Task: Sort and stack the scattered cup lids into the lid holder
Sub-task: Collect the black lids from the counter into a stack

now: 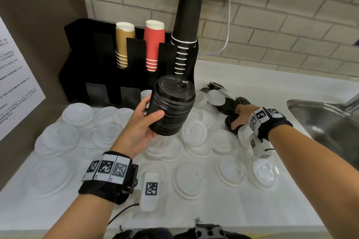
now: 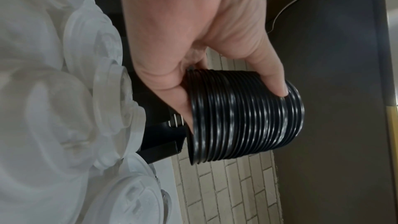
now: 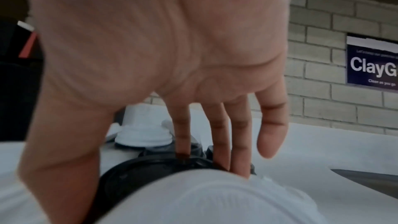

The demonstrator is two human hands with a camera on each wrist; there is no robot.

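Note:
My left hand (image 1: 148,120) grips a tall stack of black lids (image 1: 171,105) above the counter, just in front of the black lid holder (image 1: 101,60). In the left wrist view my thumb and fingers (image 2: 277,83) wrap round the stack of black lids (image 2: 245,117). My right hand (image 1: 240,117) is down on the counter to the right, its thumb and fingertips pinching a single black lid (image 1: 230,121). In the right wrist view that black lid (image 3: 150,169) lies under my fingertips (image 3: 183,149), partly hidden by a white lid (image 3: 204,198).
Several white lids (image 1: 194,134) cover the white counter (image 1: 213,215). A few more black lids (image 1: 229,103) lie behind my right hand. The holder carries tan, red and black cup stacks (image 1: 153,44). A steel sink (image 1: 326,122) is at the right, a paper notice (image 1: 15,87) at the left.

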